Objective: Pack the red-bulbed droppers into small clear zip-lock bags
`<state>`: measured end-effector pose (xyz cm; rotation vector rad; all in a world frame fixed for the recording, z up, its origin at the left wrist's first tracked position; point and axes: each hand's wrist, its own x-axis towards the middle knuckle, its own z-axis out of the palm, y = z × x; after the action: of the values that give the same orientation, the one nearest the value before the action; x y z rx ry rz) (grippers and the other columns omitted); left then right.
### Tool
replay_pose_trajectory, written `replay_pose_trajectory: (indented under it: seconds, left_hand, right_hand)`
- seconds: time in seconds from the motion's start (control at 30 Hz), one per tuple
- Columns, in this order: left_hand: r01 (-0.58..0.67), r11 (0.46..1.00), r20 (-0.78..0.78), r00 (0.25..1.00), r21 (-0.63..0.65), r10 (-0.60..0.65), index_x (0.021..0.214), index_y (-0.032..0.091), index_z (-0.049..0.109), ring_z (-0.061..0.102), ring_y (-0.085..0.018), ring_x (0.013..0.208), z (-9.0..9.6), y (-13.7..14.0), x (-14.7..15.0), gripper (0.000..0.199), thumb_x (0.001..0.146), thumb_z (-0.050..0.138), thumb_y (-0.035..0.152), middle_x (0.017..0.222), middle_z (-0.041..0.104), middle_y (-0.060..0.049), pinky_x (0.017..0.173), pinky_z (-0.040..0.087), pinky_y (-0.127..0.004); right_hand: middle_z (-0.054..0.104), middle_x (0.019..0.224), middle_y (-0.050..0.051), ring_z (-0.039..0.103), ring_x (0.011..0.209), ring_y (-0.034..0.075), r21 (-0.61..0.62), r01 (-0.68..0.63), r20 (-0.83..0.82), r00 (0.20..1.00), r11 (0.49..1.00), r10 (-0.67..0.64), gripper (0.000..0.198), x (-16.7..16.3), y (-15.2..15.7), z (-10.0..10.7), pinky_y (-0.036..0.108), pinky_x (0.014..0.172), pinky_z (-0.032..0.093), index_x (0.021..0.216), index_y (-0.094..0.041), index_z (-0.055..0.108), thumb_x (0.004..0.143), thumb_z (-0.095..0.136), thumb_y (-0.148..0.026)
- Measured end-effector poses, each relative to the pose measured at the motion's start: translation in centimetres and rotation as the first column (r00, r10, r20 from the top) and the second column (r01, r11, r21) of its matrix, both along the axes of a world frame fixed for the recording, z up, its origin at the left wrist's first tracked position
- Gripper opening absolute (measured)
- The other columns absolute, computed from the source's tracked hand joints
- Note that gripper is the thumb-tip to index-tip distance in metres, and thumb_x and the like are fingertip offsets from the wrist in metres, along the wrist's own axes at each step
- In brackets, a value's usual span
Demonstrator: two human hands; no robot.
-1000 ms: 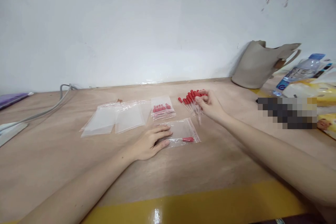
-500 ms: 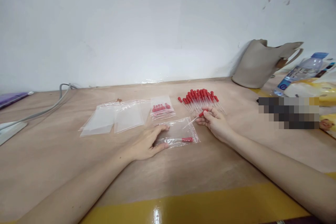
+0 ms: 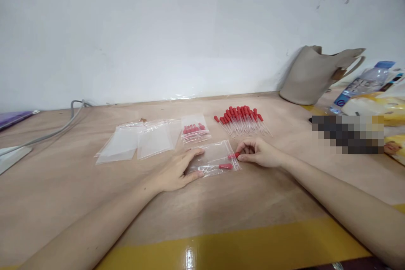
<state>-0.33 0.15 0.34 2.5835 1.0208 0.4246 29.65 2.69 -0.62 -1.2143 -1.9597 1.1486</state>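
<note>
A clear zip-lock bag [image 3: 211, 152] lies flat on the table, its opening on the right. Inside it rests one glass dropper with a red rubber bulb [image 3: 225, 166]. My left hand [image 3: 182, 168] lies on the bag's left end, thumb and fingers spread apart. At the opening, my right hand [image 3: 257, 152] pinches the red bulb of a second dropper [image 3: 234, 155], most of which is inside the bag. Behind my right hand, several red-bulbed droppers [image 3: 242, 118] lie fanned out. A stack of bags holding droppers [image 3: 193, 128] is behind my left hand.
Flat clear bags [image 3: 155, 140] lie to the left, with a grey cable [image 3: 60, 128] beyond them. A grey-beige bag [image 3: 306, 76], a water bottle [image 3: 360, 86] and a yellow package [image 3: 376, 107] stand at the back right. Yellow tape [image 3: 221, 244] runs along the front edge.
My right hand has moved down and left with its dropper, which has slid into the bag almost up to the bulb. My left hand has stayed in place.
</note>
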Motion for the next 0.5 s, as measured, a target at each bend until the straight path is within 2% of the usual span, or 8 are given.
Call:
replay_pose_trajectory:
  seconds: [0.1, 0.23, 0.3, 0.4, 0.5]
  left_hand:
    - [0.002, 1.0, 0.008, 1.0, 0.003, -0.003, 0.133, 0.024, 0.032, 0.047, -0.025, 0.119, 0.0, 0.0, 0.1, 0.051, 0.089, 0.05, 0.041, 0.134, 0.047, -0.009, 0.098, 0.04, -0.042]
    - [0.012, 1.0, 0.027, 1.0, 0.017, -0.012, 0.133, 0.024, 0.033, 0.048, -0.025, 0.119, -0.1, 0.0, 0.1, 0.05, 0.089, 0.05, 0.04, 0.133, 0.048, -0.008, 0.098, 0.041, -0.042]
    - [0.017, 1.0, 0.033, 0.999, 0.015, -0.017, 0.133, 0.024, 0.033, 0.048, -0.025, 0.119, -0.1, 0.0, 0.1, 0.05, 0.089, 0.05, 0.04, 0.132, 0.048, -0.008, 0.098, 0.04, -0.041]
    - [0.015, 1.0, 0.039, 0.999, 0.012, -0.015, 0.132, 0.023, 0.033, 0.049, -0.025, 0.117, -0.1, 0.1, 0.1, 0.05, 0.088, 0.051, 0.039, 0.13, 0.049, -0.008, 0.097, 0.04, -0.041]
    - [0.025, 1.0, 0.06, 0.998, 0.006, -0.026, 0.122, 0.022, 0.039, 0.05, -0.024, 0.116, -0.2, 0.1, 0.1, 0.04, 0.088, 0.051, 0.039, 0.128, 0.05, -0.009, 0.096, 0.041, -0.041]
  right_hand:
    - [0.052, 0.06, -0.002, 0.038, 0.051, 0.007, 0.095, -0.007, 0.016, 1.0, 0.995, 0.005, 0.027, -0.7, 0.0, -0.3, 0.022, 0.047, 0.028, 0.073, -0.015, 0.065, 0.064, 0.07, -0.04]
    - [0.054, 0.062, -0.001, 0.043, 0.052, 0.008, 0.126, 0.035, -0.043, 0.999, 0.991, -0.03, 0.025, -2.1, 0.1, -0.8, 0.022, 0.048, 0.033, 0.07, -0.015, 0.065, 0.065, 0.071, -0.039]
    - [0.058, 0.068, 0.001, 0.048, 0.058, 0.009, 0.178, 0.018, -0.065, 0.998, 0.984, -0.007, 0.022, -2.7, 0.0, -0.9, 0.023, 0.053, 0.039, 0.07, -0.016, 0.066, 0.067, 0.069, -0.037]
    - [0.061, 0.08, 0.004, 0.055, 0.075, 0.013, 0.279, -0.065, -0.077, 0.993, 0.958, 0.09, 0.015, -3.3, -0.1, -0.8, 0.027, 0.069, 0.044, 0.07, -0.017, 0.068, 0.07, 0.066, -0.032]
    - [0.062, 0.087, 0.005, 0.057, 0.081, 0.014, 0.291, -0.104, -0.059, 0.99, 0.951, 0.126, 0.016, -3.1, -0.1, -0.7, 0.029, 0.074, 0.045, 0.076, -0.017, 0.07, 0.074, 0.061, -0.031]
